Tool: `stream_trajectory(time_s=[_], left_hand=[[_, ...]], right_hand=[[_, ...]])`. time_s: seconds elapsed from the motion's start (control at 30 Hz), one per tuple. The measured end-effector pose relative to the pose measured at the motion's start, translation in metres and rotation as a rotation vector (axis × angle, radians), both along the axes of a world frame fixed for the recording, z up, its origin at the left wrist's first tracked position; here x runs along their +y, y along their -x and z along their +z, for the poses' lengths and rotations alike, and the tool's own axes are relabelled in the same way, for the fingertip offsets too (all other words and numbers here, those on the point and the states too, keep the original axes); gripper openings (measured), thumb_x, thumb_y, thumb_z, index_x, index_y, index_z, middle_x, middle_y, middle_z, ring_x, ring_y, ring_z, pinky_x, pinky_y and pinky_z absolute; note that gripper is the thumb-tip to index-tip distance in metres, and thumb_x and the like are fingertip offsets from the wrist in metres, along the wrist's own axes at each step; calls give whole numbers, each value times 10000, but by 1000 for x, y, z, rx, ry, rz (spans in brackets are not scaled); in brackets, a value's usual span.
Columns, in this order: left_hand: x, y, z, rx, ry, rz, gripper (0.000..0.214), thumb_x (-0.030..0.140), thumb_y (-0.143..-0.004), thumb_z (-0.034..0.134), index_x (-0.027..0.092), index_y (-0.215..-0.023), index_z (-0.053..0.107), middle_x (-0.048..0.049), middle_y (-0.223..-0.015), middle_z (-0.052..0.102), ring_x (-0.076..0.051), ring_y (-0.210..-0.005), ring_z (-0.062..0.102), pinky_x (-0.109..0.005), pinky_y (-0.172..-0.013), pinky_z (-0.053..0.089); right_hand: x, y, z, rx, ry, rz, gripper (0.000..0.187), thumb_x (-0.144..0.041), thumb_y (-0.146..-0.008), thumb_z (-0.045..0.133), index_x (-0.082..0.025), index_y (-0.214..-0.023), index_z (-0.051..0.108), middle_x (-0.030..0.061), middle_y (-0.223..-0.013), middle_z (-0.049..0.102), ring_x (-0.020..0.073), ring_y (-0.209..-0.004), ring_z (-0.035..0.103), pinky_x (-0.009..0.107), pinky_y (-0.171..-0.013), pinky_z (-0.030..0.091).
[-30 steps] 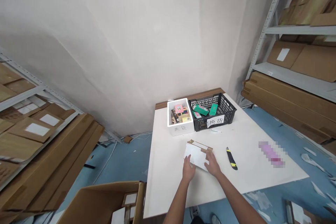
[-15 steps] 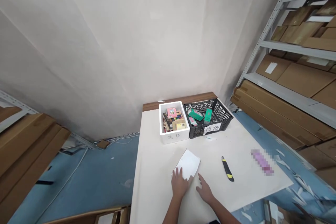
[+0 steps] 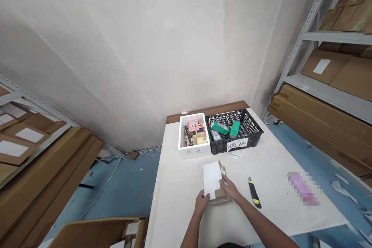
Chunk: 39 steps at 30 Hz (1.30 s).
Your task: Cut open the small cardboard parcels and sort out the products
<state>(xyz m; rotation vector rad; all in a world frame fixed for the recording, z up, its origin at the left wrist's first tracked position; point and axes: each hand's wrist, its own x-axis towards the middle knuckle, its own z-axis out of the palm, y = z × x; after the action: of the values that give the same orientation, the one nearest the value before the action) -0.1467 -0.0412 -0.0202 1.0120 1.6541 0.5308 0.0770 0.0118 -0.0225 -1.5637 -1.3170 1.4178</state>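
Both my hands hold a small brown cardboard package (image 3: 222, 194) with a large white label (image 3: 211, 176) on its upper face. My left hand (image 3: 201, 202) grips its lower left corner, the thumb lying on top. On the right edge, my right hand (image 3: 231, 188) has its fingers closed around the side. The package is tilted a little above or against the white tabletop (image 3: 174, 186); I cannot tell whether it touches. To the right of my right hand lies a black and yellow utility knife (image 3: 254, 193).
A white foam box (image 3: 194, 152) with small boxes and booklets stands at the back, beside a black plastic crate (image 3: 252, 139) with green boxes (image 3: 235, 128). A blurred purple item (image 3: 303, 190) lies at right. Shelves with cartons (image 3: 322, 124) flank the table; an open carton (image 3: 95, 232) stands lower left.
The package has been picked up and turned more upright. My right hand has moved from beside it onto its right edge; my left hand has shifted to its lower left corner. The view has swung slightly.
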Motion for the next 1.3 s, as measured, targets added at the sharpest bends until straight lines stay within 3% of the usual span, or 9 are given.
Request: stream_trajectory(time_s=[0.1,0.23,0.33,0.5,0.6,0.67,0.8,0.97,1.3], left_hand=[[-15,-24,-8,-160,82,170,633,564,-841,694,233,-1380,660,-105,-1265,762,-288,-1168,722,-394,-962,569],[-20,-42,-2,214,95,156,645,420,-877,634,214,-1486,585,-116,-1525,610,-268,-1435,551,-335,-1140,472],[-9,-46,21,436,-24,84,655,341,-930,516,252,-1578,476,-64,-1616,518,-231,-1460,522,-321,-1200,425],[33,-48,79,549,-278,-357,857,239,-840,646,302,-1643,353,-26,-1740,299,-240,-1575,341,-385,-1270,338],[64,-53,102,582,-176,-738,1128,246,-669,848,312,-1657,308,-45,-1776,164,-310,-1563,355,-400,-1243,368],[79,-60,106,616,-109,-840,1241,272,-587,912,313,-1660,289,-53,-1774,171,-353,-1565,339,-450,-1246,360],[90,-68,100,710,-15,-873,1287,266,-618,905,273,-1687,188,-100,-1778,96,-370,-1432,530,-448,-1163,461],[79,-61,86,730,-35,-866,1254,353,-719,888,284,-1693,101,-97,-1783,75,-358,-1453,504,-417,-1109,499],[47,-83,75,878,121,-759,1208,565,-811,799,318,-1699,18,-105,-1789,-12,-374,-1312,605,-419,-958,558]], right_hand=[[12,-16,27,-51,-70,157,745,-485,-867,598,-225,-1561,524,111,-1524,600,308,-1469,498,468,-1228,372],[-6,-14,34,-306,-114,537,642,-321,-798,675,-241,-1435,669,106,-1548,579,375,-1530,391,532,-1250,315],[-31,-14,22,-383,-154,644,663,-204,-739,688,-272,-1398,698,51,-1682,400,391,-1613,170,572,-1264,273],[-38,-42,21,-336,-256,520,741,-140,-788,653,-213,-1521,582,81,-1714,326,356,-1615,187,507,-1291,244],[-26,-73,34,-355,-278,435,727,-126,-825,629,-211,-1543,555,84,-1715,330,334,-1617,187,483,-1301,223],[-21,-100,40,-395,-233,363,708,-129,-865,593,-213,-1565,524,98,-1719,319,314,-1616,199,487,-1300,223],[-26,-165,29,-464,-65,183,687,-143,-901,586,-202,-1579,494,114,-1695,368,285,-1587,284,441,-1285,251],[-50,-223,-5,-464,345,-6,723,-212,-929,601,-147,-1619,396,180,-1566,525,293,-1426,522,383,-1156,416],[-55,-198,-38,-626,477,-67,638,-420,-957,648,-146,-1508,480,224,-1483,540,358,-1355,559,394,-1034,489]])
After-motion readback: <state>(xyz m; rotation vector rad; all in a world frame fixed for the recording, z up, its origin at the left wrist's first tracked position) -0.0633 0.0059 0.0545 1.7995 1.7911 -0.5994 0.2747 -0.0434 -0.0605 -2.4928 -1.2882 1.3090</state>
